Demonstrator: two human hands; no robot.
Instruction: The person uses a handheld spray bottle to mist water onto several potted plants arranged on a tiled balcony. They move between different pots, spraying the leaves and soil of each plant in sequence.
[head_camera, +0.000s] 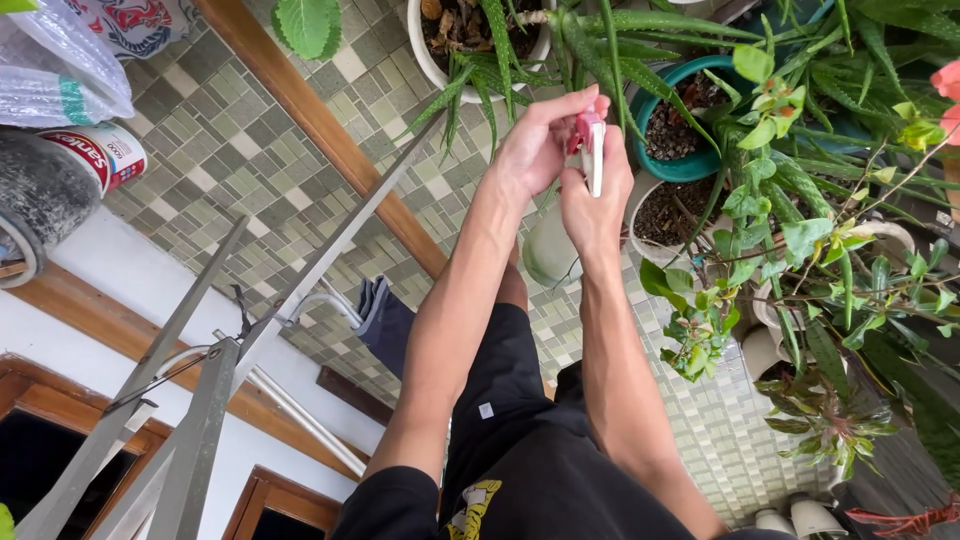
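Above the green mosaic-tiled floor (250, 170), you hold both arms stretched out toward a cluster of potted plants. Your right hand (597, 205) is closed around the neck of a spray bottle (553, 250), whose pale translucent body hangs below the fist while its red-and-white trigger head (590, 145) sticks up above it. Your left hand (543, 140) is curled against that trigger head, fingers and thumb pinching its red part from the left side; how hard it presses cannot be told. The bottle sits just in front of a teal pot (690, 168) filled with dark soil, with a white pot (640, 225) of soil right beside it and, farther up, another white pot (425, 50) holding a spiky aloe plant (490, 70). Leafy green plants (800, 240) crowd the right side, well past your hands. To the left, grey metal poles (300, 290) run diagonally across the view, and a paint can (100, 155) lies on its side near the upper left corner. Below your arms, your black shorts (510, 440) fill the bottom edge.
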